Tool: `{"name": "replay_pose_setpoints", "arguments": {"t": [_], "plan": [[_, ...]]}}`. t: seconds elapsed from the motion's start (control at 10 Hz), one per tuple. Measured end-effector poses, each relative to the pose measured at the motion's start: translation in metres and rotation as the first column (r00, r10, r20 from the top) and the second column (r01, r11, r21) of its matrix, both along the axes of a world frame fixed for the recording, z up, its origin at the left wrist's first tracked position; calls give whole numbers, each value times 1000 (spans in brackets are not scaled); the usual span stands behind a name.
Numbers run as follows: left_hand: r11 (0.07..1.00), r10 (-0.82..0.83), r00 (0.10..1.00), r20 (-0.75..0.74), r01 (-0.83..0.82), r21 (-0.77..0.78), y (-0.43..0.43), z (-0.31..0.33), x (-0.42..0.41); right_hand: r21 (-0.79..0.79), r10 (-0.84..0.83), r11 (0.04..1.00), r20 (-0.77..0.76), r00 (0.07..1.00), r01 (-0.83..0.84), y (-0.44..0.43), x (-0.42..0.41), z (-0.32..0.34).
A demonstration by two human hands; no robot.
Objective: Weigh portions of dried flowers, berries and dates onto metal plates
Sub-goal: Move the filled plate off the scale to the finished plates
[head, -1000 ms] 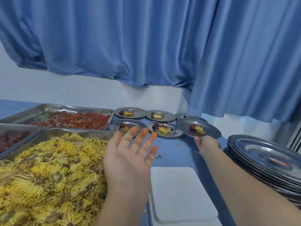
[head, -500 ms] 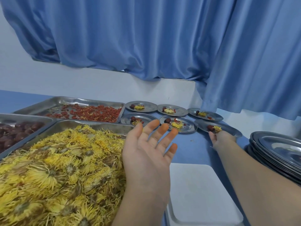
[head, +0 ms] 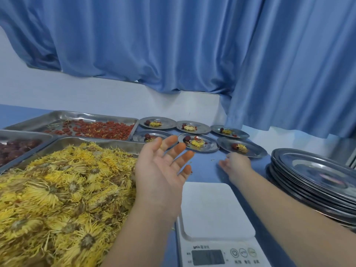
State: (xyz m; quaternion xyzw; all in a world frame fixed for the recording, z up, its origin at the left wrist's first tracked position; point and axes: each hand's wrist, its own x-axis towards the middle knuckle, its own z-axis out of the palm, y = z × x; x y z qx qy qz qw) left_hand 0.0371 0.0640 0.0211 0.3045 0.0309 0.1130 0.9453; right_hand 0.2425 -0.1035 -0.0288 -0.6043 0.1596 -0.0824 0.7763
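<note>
Letting go: right hand [head: 236, 165] has just released the sixth filled plate [head: 241, 149], fingers loose, empty. Left hand [head: 163, 166] open, empty. Scale [head: 215, 211] is bare, next plate due.

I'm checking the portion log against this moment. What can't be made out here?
- Scale display, head view: blurred, no reading legible.
- Near-left plate: left hand covers part of its portion.
- Tray of dates: cut off by the left edge.
- Stack of plates: cut off at right, count unclear.
</note>
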Motion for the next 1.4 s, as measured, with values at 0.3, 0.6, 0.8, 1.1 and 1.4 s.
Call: {"name": "replay_pose_setpoints", "arguments": {"t": [0.3,0.6,0.8,1.1,1.4], "plan": [[975,-94,996,12,90,205,-10,0,-5,-336,267,923,210,941,-187,-18,-100,50],[930,-131,991,-7,125,346,-16,-2,-6,-952,468,273,258,845,139,-113,-174,92],[909,-138,990,-2,128,396,-15,-3,-5,-974,429,-214,-30,903,70,-177,-189,86],[899,-142,990,-1,129,417,-15,-4,-5,-945,433,-270,50,900,183,-192,-197,85],[897,-149,989,-4,137,420,-15,-4,-5,-997,352,64,69,934,50,-192,-190,98]]}}
